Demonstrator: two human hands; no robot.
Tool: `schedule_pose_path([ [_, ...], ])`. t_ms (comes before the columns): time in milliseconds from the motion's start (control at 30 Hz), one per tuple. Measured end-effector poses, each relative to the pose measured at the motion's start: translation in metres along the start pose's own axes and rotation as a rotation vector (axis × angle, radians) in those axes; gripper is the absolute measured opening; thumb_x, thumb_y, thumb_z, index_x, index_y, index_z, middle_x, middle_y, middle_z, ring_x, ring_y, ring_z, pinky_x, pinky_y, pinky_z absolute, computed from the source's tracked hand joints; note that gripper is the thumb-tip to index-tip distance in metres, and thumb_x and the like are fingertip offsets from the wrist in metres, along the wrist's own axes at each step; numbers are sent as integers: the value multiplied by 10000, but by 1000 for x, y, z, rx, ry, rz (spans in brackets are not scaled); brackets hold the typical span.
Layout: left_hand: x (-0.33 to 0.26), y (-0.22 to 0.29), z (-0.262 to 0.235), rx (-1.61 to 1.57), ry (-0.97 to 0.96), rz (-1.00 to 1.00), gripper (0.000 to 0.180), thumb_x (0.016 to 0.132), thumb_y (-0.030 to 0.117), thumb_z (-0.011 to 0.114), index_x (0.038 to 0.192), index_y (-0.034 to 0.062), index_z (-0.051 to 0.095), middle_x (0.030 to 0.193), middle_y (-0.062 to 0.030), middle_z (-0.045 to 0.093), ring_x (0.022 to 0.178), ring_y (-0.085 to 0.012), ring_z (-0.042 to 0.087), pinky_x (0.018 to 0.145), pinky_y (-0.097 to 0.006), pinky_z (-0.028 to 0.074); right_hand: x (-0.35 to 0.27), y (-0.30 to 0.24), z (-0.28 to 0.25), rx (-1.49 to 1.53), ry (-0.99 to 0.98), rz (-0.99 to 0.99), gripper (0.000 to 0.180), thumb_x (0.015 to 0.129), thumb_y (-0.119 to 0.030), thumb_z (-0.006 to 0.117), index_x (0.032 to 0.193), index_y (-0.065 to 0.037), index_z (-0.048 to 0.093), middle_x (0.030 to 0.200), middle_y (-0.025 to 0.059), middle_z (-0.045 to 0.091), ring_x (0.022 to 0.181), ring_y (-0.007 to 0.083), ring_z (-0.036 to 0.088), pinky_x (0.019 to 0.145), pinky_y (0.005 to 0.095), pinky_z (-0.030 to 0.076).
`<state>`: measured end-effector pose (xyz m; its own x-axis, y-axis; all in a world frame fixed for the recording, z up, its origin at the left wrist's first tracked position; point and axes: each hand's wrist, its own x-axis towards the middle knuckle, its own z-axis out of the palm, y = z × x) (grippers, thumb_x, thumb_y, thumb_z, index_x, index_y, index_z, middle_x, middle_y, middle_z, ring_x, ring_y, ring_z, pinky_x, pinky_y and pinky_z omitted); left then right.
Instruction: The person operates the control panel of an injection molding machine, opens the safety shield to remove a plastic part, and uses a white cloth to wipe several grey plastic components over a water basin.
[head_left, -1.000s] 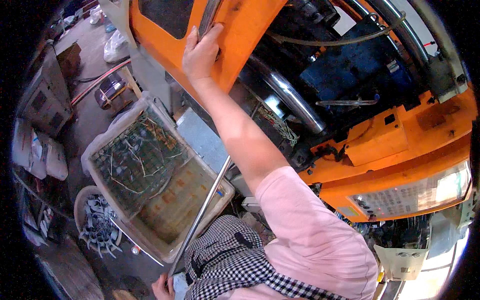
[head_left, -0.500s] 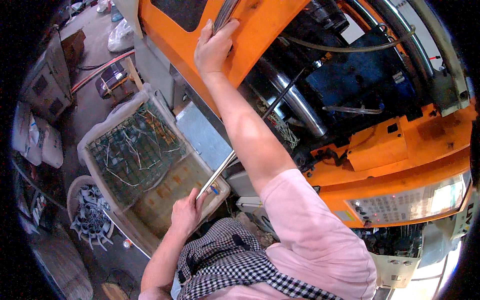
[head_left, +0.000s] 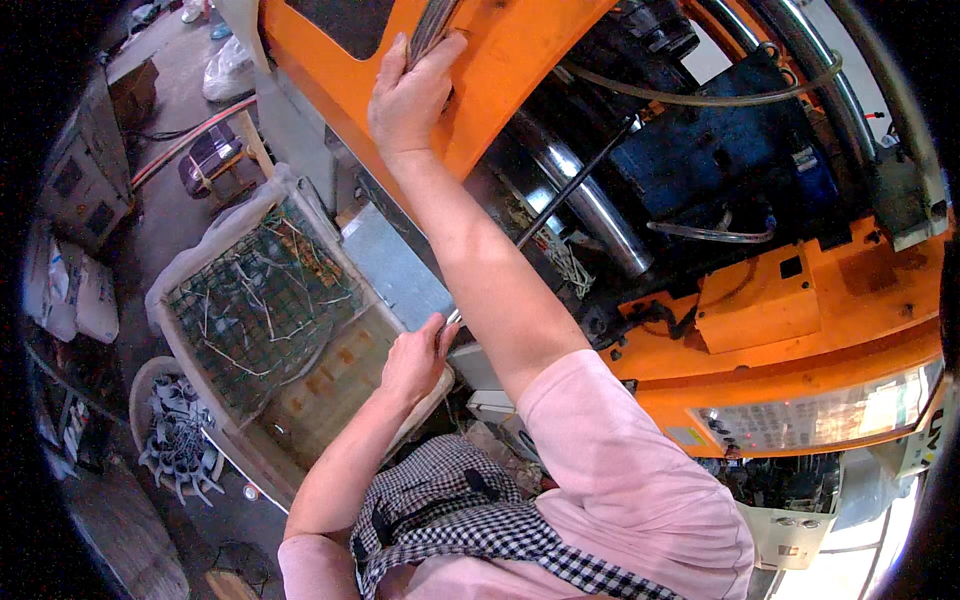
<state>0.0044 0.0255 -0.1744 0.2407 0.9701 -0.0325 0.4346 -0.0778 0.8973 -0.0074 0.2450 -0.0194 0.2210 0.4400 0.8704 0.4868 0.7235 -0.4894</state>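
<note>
My left hand (head_left: 415, 362) is closed around the near end of a long thin rod (head_left: 575, 188). The rod passes under my right forearm and slants into the machine's opening, close to a shiny steel bar (head_left: 600, 215); its far tip is hard to make out against the dark parts. My right hand (head_left: 410, 105) is raised and wrapped around a dark grey handle (head_left: 434, 28) on the orange machine door (head_left: 510, 75). Below my left hand stands a pale, worn tub (head_left: 183, 350) of murky water, with green netting (head_left: 250, 335) and thin pale strips in it.
Left of the tub is a round basket (head_left: 143, 400) of grey moulded parts (head_left: 180, 440). A metal plate (head_left: 395, 265) lies between tub and machine. At right is a control panel (head_left: 810, 415). A hose (head_left: 720, 100) arcs across the opening. White sacks (head_left: 95, 298) stand at far left.
My left hand has moved up and to the right, toward the machine; less of the rod shows beside it. My right hand has shifted slightly left, still on the handle.
</note>
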Motion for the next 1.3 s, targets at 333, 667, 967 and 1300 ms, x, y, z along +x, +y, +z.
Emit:
schedule_pose_path([
  [333,14,5,54,-264,-76,91,234,850,186,504,1028,39,542,929,-256,573,884,-440,531,722,-463,448,-1,-2,0,-1,7,-3,258,870,-154,494,984,-23,303,648,213,515,626,425,541,524,454,395],
  [667,9,48,91,-1009,-387,102,441,817,261,629,1205,121,474,1208,-65,480,1129,-180,435,977,-355,337,-2,0,1,5,2,-22,250,870,-161,493,943,-21,299,623,216,490,603,434,521,501,470,361],
  [967,3,81,101,-1362,-396,55,342,818,221,626,1102,69,510,1068,-42,524,969,-145,502,848,-320,405,-1,2,-2,-6,-40,63,378,842,-152,520,1095,75,354,753,216,557,714,398,546,593,455,415],
  [1300,2,97,141,-1726,-608,-204,288,836,298,591,1022,86,533,928,-22,514,845,-119,489,720,-280,393,2,-12,-5,-10,-40,50,379,910,-262,446,1073,70,363,705,252,537,639,425,545,493,431,394],
])
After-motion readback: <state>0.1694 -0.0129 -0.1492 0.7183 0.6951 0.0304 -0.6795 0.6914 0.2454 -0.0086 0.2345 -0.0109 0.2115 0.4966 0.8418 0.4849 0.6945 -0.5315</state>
